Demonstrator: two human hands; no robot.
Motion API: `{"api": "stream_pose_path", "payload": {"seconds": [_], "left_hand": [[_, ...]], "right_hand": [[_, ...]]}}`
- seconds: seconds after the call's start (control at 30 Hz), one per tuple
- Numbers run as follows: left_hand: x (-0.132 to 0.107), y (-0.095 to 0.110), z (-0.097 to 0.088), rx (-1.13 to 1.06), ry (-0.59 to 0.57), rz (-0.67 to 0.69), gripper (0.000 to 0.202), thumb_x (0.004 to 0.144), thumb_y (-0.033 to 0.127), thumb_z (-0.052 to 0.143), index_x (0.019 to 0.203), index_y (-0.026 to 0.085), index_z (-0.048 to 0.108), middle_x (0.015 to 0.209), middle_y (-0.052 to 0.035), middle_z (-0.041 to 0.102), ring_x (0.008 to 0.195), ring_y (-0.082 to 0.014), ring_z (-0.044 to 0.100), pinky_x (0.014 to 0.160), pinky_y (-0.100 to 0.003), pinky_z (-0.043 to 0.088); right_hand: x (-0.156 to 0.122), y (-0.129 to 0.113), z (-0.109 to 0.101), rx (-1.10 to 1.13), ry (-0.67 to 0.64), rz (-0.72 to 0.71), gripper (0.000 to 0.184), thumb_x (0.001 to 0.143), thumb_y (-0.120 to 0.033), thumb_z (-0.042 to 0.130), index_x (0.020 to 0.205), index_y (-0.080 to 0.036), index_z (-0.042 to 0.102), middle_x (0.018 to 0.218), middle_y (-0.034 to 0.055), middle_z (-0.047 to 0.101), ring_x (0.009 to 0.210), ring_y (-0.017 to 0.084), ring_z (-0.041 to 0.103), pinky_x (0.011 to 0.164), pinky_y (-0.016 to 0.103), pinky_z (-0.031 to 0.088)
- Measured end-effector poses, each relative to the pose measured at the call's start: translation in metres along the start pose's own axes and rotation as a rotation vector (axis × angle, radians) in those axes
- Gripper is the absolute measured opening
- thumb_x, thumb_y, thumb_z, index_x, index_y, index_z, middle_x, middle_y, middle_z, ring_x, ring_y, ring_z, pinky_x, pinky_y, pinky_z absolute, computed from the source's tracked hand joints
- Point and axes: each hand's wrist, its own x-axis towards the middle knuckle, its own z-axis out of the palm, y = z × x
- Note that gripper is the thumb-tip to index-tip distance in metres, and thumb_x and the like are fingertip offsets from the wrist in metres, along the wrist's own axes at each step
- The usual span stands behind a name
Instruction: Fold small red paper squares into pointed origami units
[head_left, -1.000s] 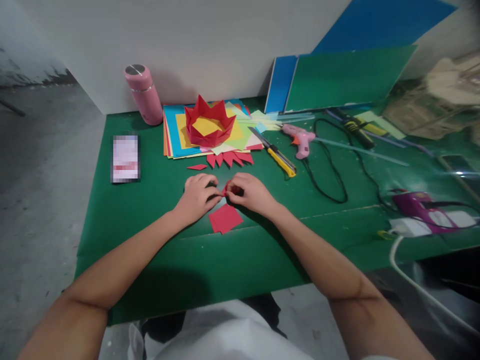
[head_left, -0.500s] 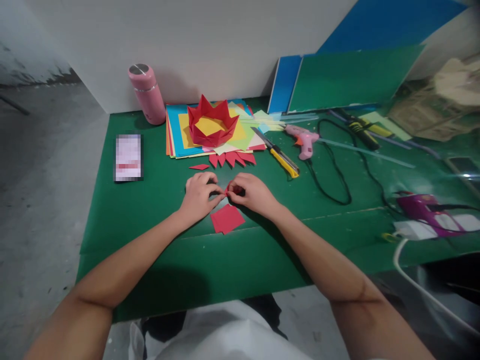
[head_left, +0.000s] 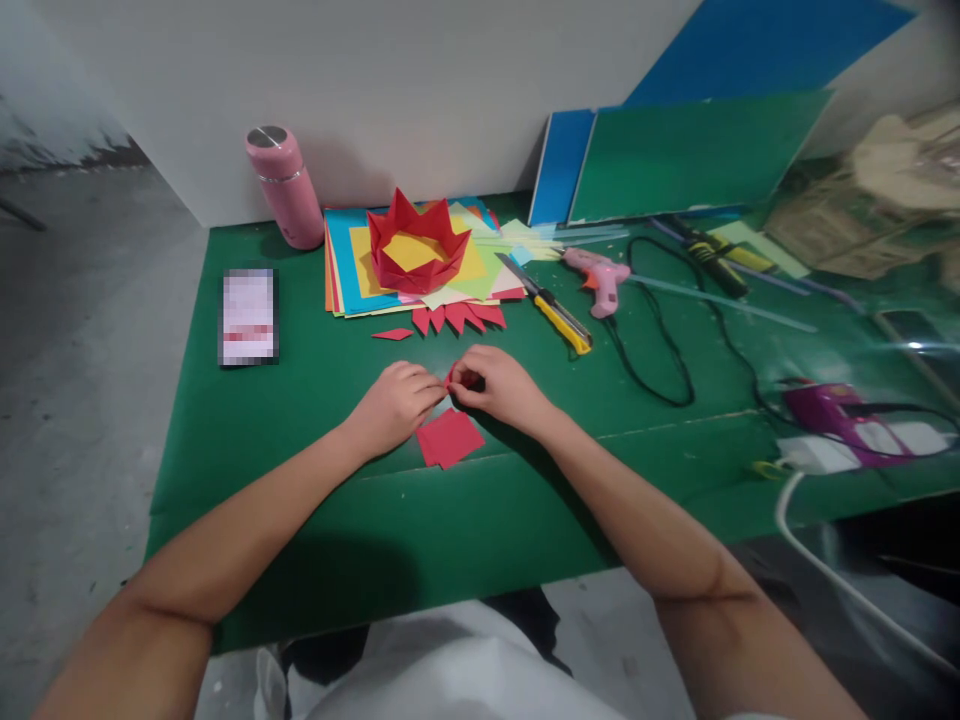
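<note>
Between my fingertips is a small red piece of paper (head_left: pixel 450 379), mostly covered by the fingers. My right hand (head_left: pixel 499 385) pinches it between thumb and fingers. My left hand (head_left: pixel 401 402) meets it from the other side, its fingers drawn together on the paper's edge. Just below the hands lie several red paper squares (head_left: pixel 452 438) in a loose stack. Beyond them is a row of pointed folded red papers (head_left: pixel 457 318), with a single folded piece (head_left: pixel 392 334) to its left. A red paper crown-shaped ring (head_left: pixel 418 275) stands on the coloured paper sheets (head_left: pixel 341 290).
A pink bottle (head_left: pixel 289 195) and a blurred-out phone-sized item (head_left: pixel 248 316) are on the left. To the right lie a yellow cutter (head_left: pixel 559 322), a pink glue gun (head_left: pixel 601 278) with its black cord, glue sticks, and a purple device (head_left: pixel 832 420) on a power strip. Boards (head_left: pixel 697 160) lean behind.
My left hand's fingers have closed in flatter against the red paper, with the thumb now tucked out of sight. The right hand keeps its pinch. The whole view has shifted slightly.
</note>
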Motion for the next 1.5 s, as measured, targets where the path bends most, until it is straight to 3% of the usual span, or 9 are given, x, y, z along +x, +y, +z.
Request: {"api": "stream_pose_path", "payload": {"seconds": [0.27, 0.5, 0.77, 0.97, 1.5], "left_hand": [[0.001, 0.003, -0.004, 0.083, -0.044, 0.034, 0.025, 0.095, 0.018, 0.044, 0.094, 0.014, 0.068, 0.095, -0.0088, 0.071, 0.086, -0.0194, 0.061, 0.079, -0.036, 0.046], [0.0, 0.003, -0.008, 0.029, -0.041, 0.043, 0.027, 0.095, 0.018, 0.043, 0.088, 0.014, 0.069, 0.097, -0.0088, 0.072, 0.087, -0.0191, 0.063, 0.08, -0.036, 0.046], [0.001, -0.001, -0.011, -0.063, -0.069, -0.012, 0.027, 0.092, 0.013, 0.043, 0.098, 0.018, 0.069, 0.098, -0.007, 0.073, 0.09, -0.0188, 0.063, 0.086, -0.038, 0.045], [0.001, -0.001, -0.012, 0.005, -0.1, 0.015, 0.027, 0.092, 0.013, 0.044, 0.099, 0.017, 0.069, 0.101, -0.0077, 0.072, 0.091, -0.0192, 0.061, 0.088, -0.038, 0.043], [0.002, 0.006, -0.011, 0.041, -0.084, -0.004, 0.029, 0.093, 0.012, 0.041, 0.096, 0.015, 0.07, 0.097, -0.0084, 0.071, 0.088, -0.0192, 0.06, 0.087, -0.039, 0.043]], "right_hand": [[0.001, 0.002, 0.001, 0.037, 0.0, 0.03, 0.012, 0.075, -0.013, 0.064, 0.067, -0.018, 0.057, 0.067, 0.0004, 0.057, 0.065, 0.014, 0.05, 0.063, 0.026, 0.038], [0.002, 0.0, 0.001, 0.031, 0.003, 0.037, 0.012, 0.073, -0.011, 0.063, 0.066, -0.018, 0.057, 0.066, 0.0005, 0.056, 0.065, 0.014, 0.05, 0.062, 0.026, 0.037], [0.001, -0.002, 0.0, 0.03, 0.003, 0.049, 0.012, 0.073, -0.011, 0.062, 0.065, -0.018, 0.056, 0.066, 0.0005, 0.055, 0.065, 0.014, 0.05, 0.063, 0.027, 0.037], [0.001, -0.002, 0.001, 0.025, 0.005, 0.049, 0.011, 0.073, -0.011, 0.062, 0.066, -0.018, 0.057, 0.066, 0.0006, 0.055, 0.065, 0.014, 0.05, 0.063, 0.026, 0.037], [0.0, -0.003, 0.002, 0.032, 0.022, 0.026, 0.012, 0.076, -0.016, 0.065, 0.072, -0.019, 0.054, 0.069, 0.0005, 0.054, 0.068, 0.015, 0.049, 0.064, 0.027, 0.037]]}}
